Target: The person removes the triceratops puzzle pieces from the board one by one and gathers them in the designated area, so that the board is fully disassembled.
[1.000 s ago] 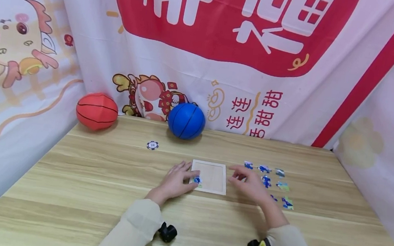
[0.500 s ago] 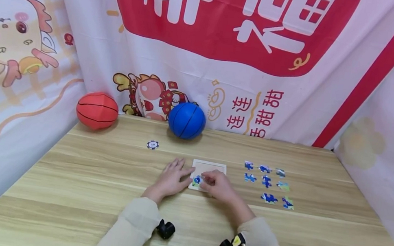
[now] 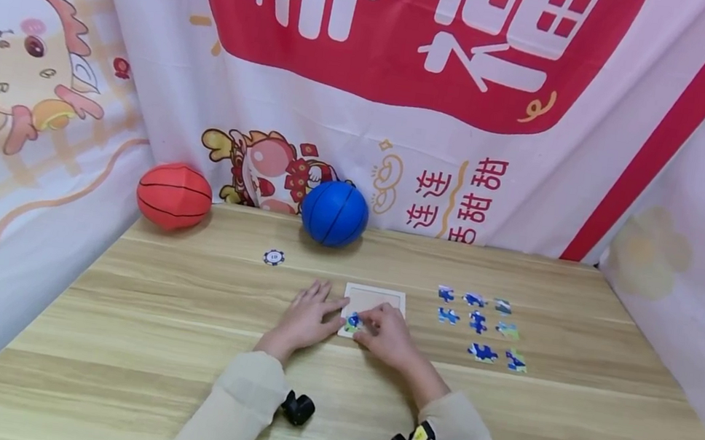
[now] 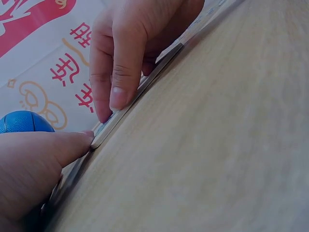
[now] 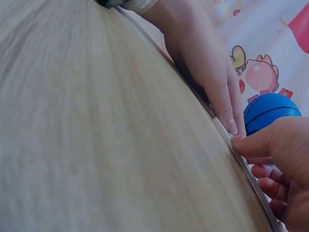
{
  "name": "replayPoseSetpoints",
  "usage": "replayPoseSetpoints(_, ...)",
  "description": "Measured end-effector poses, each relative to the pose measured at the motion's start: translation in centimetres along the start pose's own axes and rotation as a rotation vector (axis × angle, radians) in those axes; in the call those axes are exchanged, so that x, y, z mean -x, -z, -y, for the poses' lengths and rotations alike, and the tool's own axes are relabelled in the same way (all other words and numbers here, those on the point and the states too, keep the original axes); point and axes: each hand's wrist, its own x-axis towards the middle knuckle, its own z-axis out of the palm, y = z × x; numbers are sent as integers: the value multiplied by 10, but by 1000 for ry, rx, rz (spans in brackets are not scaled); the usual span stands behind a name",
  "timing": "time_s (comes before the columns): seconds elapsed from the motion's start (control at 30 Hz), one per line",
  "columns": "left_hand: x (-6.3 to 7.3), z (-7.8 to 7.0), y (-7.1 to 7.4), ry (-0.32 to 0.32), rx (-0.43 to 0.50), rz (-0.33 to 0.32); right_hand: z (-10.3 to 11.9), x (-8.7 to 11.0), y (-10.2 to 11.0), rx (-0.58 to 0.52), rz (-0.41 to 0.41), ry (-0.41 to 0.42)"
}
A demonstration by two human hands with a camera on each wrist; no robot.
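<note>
A shallow, pale square puzzle frame [image 3: 376, 293] lies on the table, with a blue-and-green jigsaw piece [image 3: 353, 322] in its lower left corner. My left hand [image 3: 306, 318] rests spread on the tabletop left of the frame, thumb against its left edge. From the right, my right hand [image 3: 390, 335] reaches over the frame, its thumb and forefinger pinching at the piece's right side. In the left wrist view, the right thumb and forefinger come down together at the frame's edge. In the right wrist view the remaining right fingers are curled, and the piece itself is hidden.
Several loose jigsaw pieces [image 3: 478, 322] lie in rough rows to the right of the frame. A blue ball [image 3: 335, 213] and a red ball [image 3: 174, 197] stand along the back by the printed cloth. A round chip [image 3: 274, 257] lies at the back left.
My right hand has moved left from beside the frame to the piece in its corner, then stayed there. My left hand has shifted slightly left, its thumb drawing back from the piece.
</note>
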Motion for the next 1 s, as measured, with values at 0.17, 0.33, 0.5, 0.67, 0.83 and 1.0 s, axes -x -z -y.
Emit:
replayPoseSetpoints(0.17,0,0,-2,-1,1,-1,1,1,-1,-2,-34,-8)
replayPoseSetpoints(0.33,1,-1,-2,10,6,-4,0,1,-2,-14,-49,-13)
replayPoseSetpoints(0.5,1,-1,-1,10,15,-8,-1,1,-3,-40,-63,-20)
replayPoseSetpoints(0.67,1,0,-1,13,18,-11,-1,-2,-6,-103,-70,-36)
replayPoseSetpoints(0.83,1,-1,0,14,19,-9,-1,-2,-6,-141,-82,-36)
replayPoseSetpoints(1.0,0,-1,0,18,14,1,0,-1,-6,-139,-89,-13)
